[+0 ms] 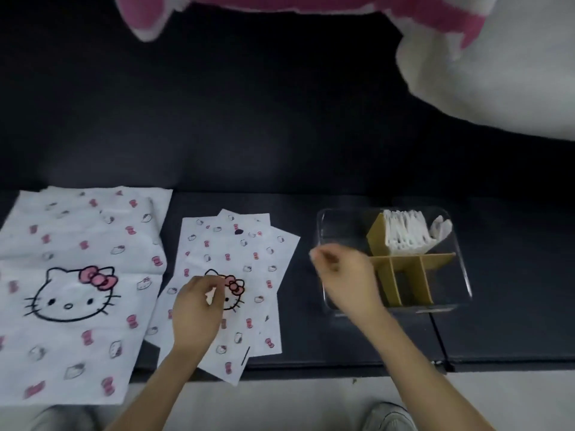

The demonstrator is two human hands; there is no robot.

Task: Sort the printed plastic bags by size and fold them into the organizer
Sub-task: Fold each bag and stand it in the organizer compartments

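Black padded counter (280, 144), dark strip showing between bag stack and organizer. Left hand (196, 309) over the small printed bags (245, 259), fingers (214, 286) curled, pinching a white fold of the top bag. Right hand (345, 275) at the near-left rim of the clear plastic organizer (462, 275), fingers blurred, grip impossible to tell. Large printed bags (77, 306) flat at left, overhanging the near edge. Brown cardboard dividers (404, 259); folded white bags (407, 234) upright in the far compartment.
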